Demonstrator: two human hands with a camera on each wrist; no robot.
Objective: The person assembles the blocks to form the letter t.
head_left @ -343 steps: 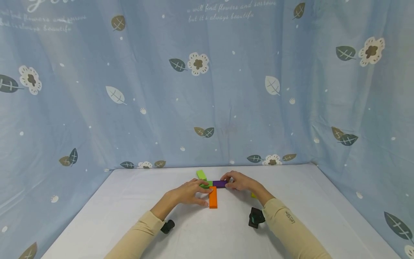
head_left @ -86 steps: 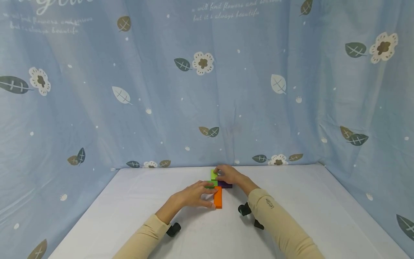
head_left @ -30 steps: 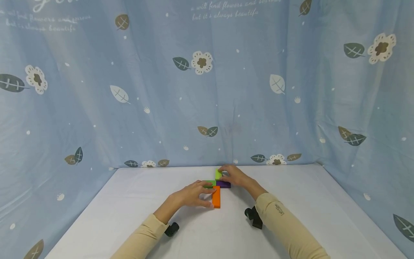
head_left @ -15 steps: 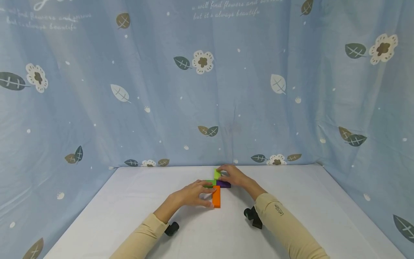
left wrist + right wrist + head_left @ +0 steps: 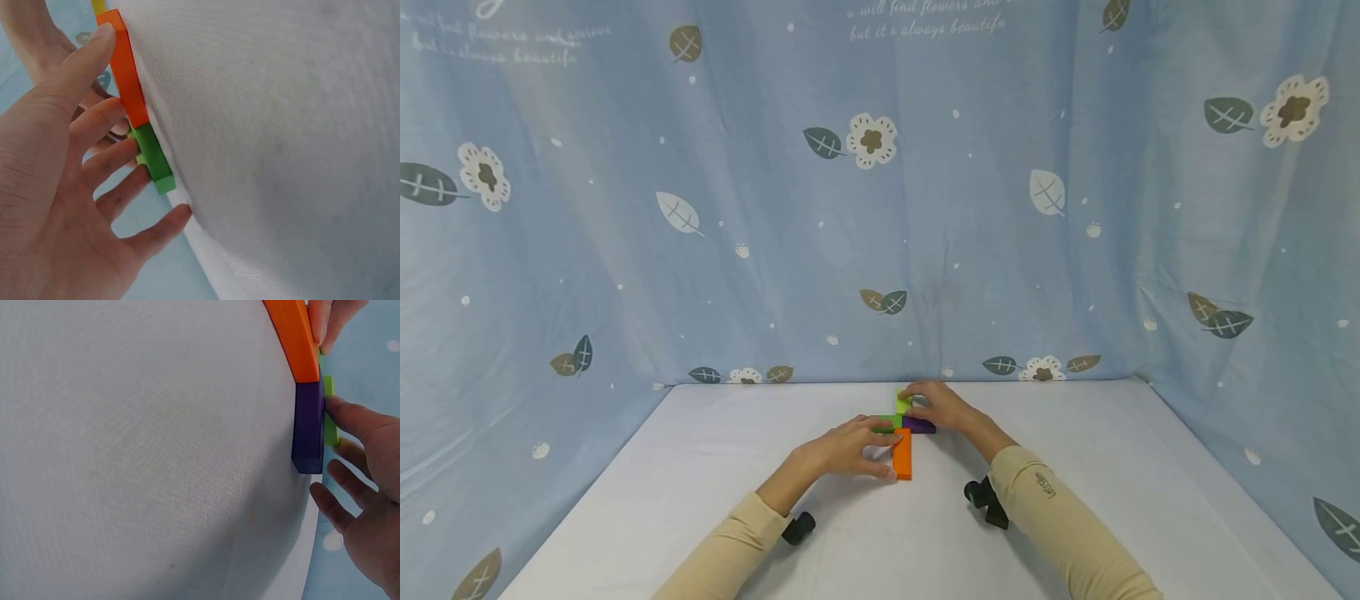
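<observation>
An orange block [image 5: 902, 458] lies lengthwise toward the person, its far end at the joint of a green block [image 5: 897, 421] and a purple block [image 5: 920, 426] set end to end. Behind that joint lies a lime-green block [image 5: 903, 403]. The left hand [image 5: 842, 450] is spread beside the blocks. Its thumb touches the near end of the orange block, its index finger the far end, and other fingertips rest along the green block. With thumb and index finger, the right hand [image 5: 943, 407] pinches the lime-green block; its remaining fingers are off to the side, near the purple block.
A yellow piece [image 5: 98, 6] shows past the orange block in the left wrist view. Black wrist-worn devices hang below the left sleeve [image 5: 799, 528] and right sleeve [image 5: 992, 504]. A white cloth [image 5: 850, 550] covers the table; a blue patterned curtain [image 5: 775, 250] stands behind.
Since the earliest frame, the right hand has gone from the purple block to the lime-green one, which has shifted right and straightened. Over the last second the hands have hardly moved.
</observation>
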